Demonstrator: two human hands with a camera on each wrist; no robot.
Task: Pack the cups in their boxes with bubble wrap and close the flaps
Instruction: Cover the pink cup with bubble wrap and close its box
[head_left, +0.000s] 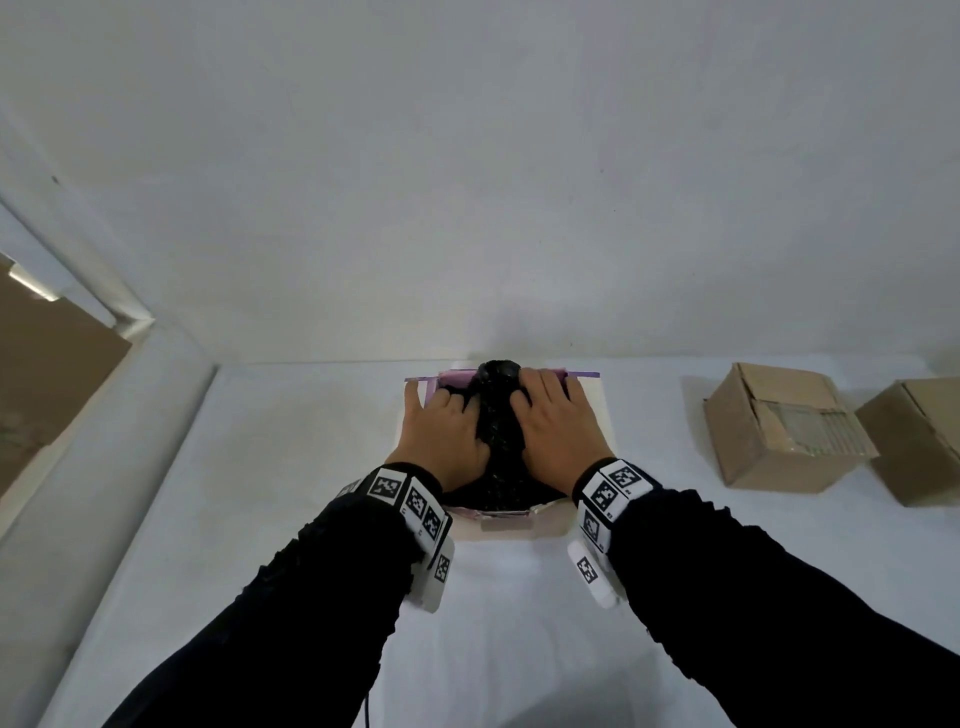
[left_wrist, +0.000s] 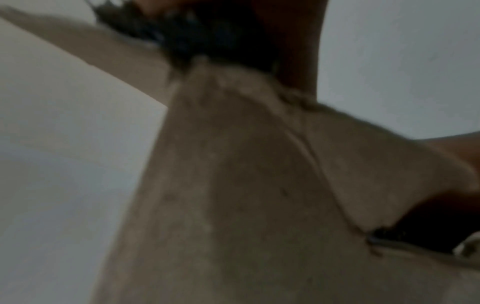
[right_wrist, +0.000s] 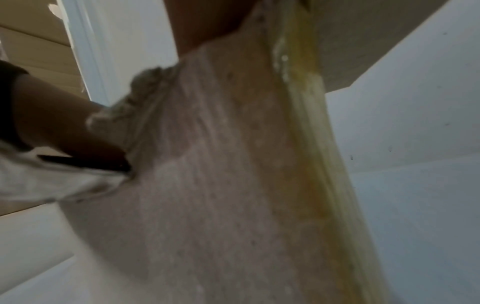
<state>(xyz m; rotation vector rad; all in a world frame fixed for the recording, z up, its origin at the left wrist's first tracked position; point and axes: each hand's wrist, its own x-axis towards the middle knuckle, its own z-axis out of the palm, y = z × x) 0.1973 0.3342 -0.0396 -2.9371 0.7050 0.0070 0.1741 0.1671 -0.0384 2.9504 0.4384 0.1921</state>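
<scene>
A white box (head_left: 598, 415) with a purple lining stands at the middle of the table, near the wall. A bundle of black bubble wrap (head_left: 498, 421) sticks up out of its open top; no cup shows. My left hand (head_left: 441, 431) grips the bundle from the left, fingers curled into the wrap, thumb out along the far left flap. My right hand (head_left: 558, 426) grips it from the right in the same way. Both wrist views are blurred. The left wrist view shows the box wall (left_wrist: 233, 185) with black wrap (left_wrist: 202, 30) above it. The right wrist view shows the box wall (right_wrist: 221, 185).
Two brown cardboard boxes (head_left: 779, 426) (head_left: 922, 441) stand on the white table (head_left: 291, 467) to the right, the nearer one with its flaps folded down. A wall rises just behind the white box. Brown cardboard (head_left: 47, 374) lies beyond the table's left edge.
</scene>
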